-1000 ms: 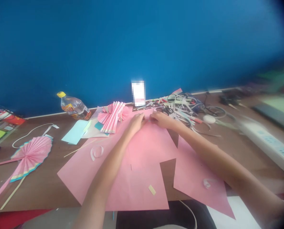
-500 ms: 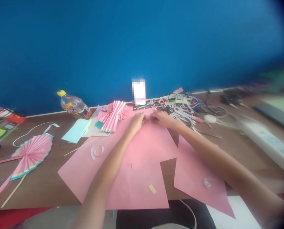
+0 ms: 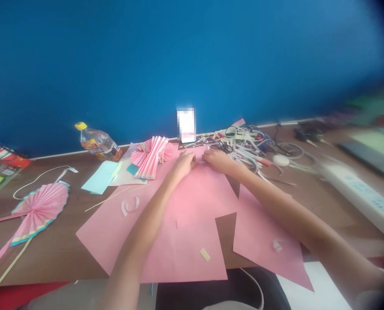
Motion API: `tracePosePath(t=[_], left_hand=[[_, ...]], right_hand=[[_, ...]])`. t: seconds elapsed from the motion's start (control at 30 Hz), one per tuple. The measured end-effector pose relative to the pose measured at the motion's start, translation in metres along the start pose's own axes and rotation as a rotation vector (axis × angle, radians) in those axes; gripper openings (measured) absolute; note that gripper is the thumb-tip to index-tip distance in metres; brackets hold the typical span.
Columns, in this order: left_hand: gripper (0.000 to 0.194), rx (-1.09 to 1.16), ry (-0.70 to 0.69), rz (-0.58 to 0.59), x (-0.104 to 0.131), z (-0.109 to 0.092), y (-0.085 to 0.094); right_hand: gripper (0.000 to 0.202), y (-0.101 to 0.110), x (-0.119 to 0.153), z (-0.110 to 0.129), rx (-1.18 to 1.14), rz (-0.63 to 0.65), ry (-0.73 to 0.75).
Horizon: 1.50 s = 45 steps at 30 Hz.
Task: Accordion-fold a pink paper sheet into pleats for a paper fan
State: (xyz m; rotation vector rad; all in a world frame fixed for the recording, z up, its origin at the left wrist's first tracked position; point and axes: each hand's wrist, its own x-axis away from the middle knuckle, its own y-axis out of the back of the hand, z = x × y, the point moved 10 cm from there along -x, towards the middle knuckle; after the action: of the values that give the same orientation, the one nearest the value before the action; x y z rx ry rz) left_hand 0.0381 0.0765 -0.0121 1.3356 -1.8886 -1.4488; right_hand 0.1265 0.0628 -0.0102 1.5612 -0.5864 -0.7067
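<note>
My left hand [image 3: 185, 162] and my right hand [image 3: 218, 159] are close together at the far end of a pink paper sheet [image 3: 204, 196]. The fingers of both are curled in and pinch the sheet near its far edge; the fingertips are partly hidden. This sheet lies over larger pink paper [image 3: 185, 258] spread across the table. Left of my hands are a folded pink-and-white paper fan [image 3: 151, 157] and a light blue paper piece [image 3: 101, 177]. A small cream strip [image 3: 205, 255] rests on the pink paper near me.
A tangle of paper strips and cables [image 3: 248, 146] lies behind my right hand. A tilted bottle [image 3: 98, 143] and a pleated pink fan [image 3: 41, 209] are at left. A power strip [image 3: 362, 189] sits at right. A bright, blurred-out phone-like object [image 3: 185, 125] leans on the blue wall.
Both hands stay at the paper's far edge, with only slight finger movement. The whole view has shifted a little, so things appear slightly further left.
</note>
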Motion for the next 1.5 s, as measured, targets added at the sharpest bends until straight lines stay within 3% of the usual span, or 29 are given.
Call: tracePosePath(t=[0.13, 0.3, 0.5, 0.63, 0.77, 0.83, 1.07, 1.3, 1.43, 1.5], left_hand=[[0.015, -0.110, -0.094, 0.010, 0.000, -0.012, 0.008], [0.019, -0.144, -0.185, 0.024, 0.003, -0.020, 0.009], [0.026, -0.011, -0.116, 0.068, -0.001, -0.008, 0.008], [0.024, 0.236, -0.079, 0.202, -0.002, -0.002, 0.017], [0.029, 0.395, -0.044, 0.442, 0.006, -0.006, 0.011], [0.029, 0.374, -0.025, 0.480, 0.009, -0.006, 0.003], [0.023, 0.378, 0.045, 0.344, 0.005, 0.001, -0.018], [0.013, 0.240, -0.051, 0.206, 0.000, -0.004, -0.006], [0.013, 0.187, -0.075, 0.165, -0.001, 0.003, -0.003], [0.015, 0.194, -0.047, 0.170, -0.001, 0.010, -0.005]], right_hand=[[0.029, -0.002, 0.002, -0.001, 0.064, 0.034, -0.016], [0.032, 0.005, 0.004, -0.006, -0.019, 0.007, -0.059], [0.024, 0.013, 0.005, -0.019, -0.241, -0.040, -0.147], [0.021, 0.029, 0.006, -0.018, -0.511, -0.037, -0.069], [0.027, 0.022, 0.013, -0.014, -0.788, 0.188, -0.070], [0.027, 0.014, 0.014, -0.015, -0.806, 0.244, -0.084], [0.019, -0.002, 0.005, -0.022, -0.638, 0.094, -0.063], [0.020, 0.006, 0.003, -0.023, -0.628, 0.017, -0.016], [0.021, 0.010, 0.007, -0.049, -0.566, 0.004, -0.119], [0.019, 0.005, 0.012, -0.065, -0.520, 0.088, -0.208]])
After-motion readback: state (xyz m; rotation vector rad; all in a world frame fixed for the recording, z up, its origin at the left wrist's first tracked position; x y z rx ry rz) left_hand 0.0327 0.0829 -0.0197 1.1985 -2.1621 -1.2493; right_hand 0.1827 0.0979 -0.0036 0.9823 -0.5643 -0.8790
